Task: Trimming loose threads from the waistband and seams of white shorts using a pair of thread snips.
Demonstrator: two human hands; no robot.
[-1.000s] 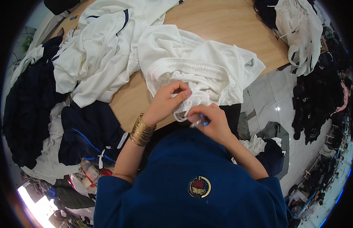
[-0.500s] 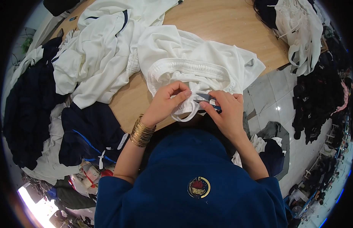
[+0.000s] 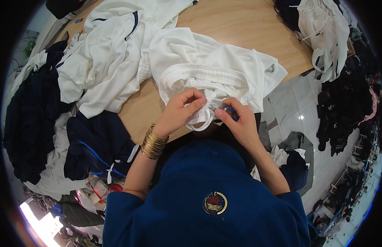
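In the head view, the left hand (image 3: pixel 180 110) has its fingers (image 3: pixel 195 103) curled and pinched on the gathered waistband of a white garment (image 3: pixel 211 72) at the near edge of a round wooden table (image 3: pixel 240 20). A stack of gold bangles (image 3: pixel 153 142) sits on that wrist. Just right of those fingers, almost touching them, the right hand (image 3: pixel 239 123) is closed around a small blue tool (image 3: pixel 231 110), its fingertips pressed to a loop of white cord (image 3: pixel 201 121) that hangs off the table edge below the left fingers. The garment spreads away from both hands, up and to the right across the wood.

Beyond the left fingers, up and to the left, lies a heap of white clothes with dark trim (image 3: pixel 112 53). Further left and below, dark navy garments (image 3: pixel 30 119) spill off the table. Well beyond the right fingers, at the far right rim, more white clothing (image 3: pixel 322 37) hangs over the edge. To the right of the right hand is a pale tiled floor (image 3: pixel 298 111) with dark clothes (image 3: pixel 343 107) piled on it.
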